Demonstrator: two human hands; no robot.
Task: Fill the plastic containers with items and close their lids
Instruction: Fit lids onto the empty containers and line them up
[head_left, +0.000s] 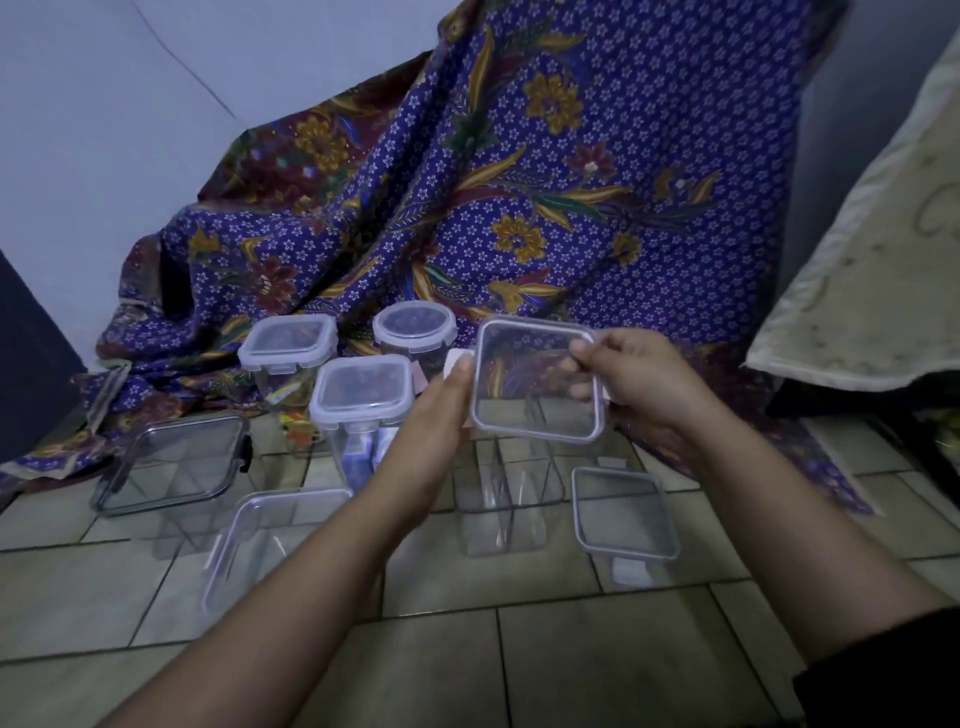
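The clear square lid (537, 382) is held in the air just above the open container (506, 499), tilted a little toward the camera. The right hand (639, 384) pinches its right edge, thumb on top and curled fingers beneath. The left hand (436, 421) lies with fairly straight fingers against the left edge, steadying rather than gripping. The step appears to be lidding. Whether the open container holds anything I cannot tell, it looks clear throughout.

Next the lid must come down level and square on the rim, then its side flaps pressed shut. Behind and left of the open container stand three closed containers (361, 387). A small lidded box (626, 514) sits just right of it on the tiled floor (519, 649).
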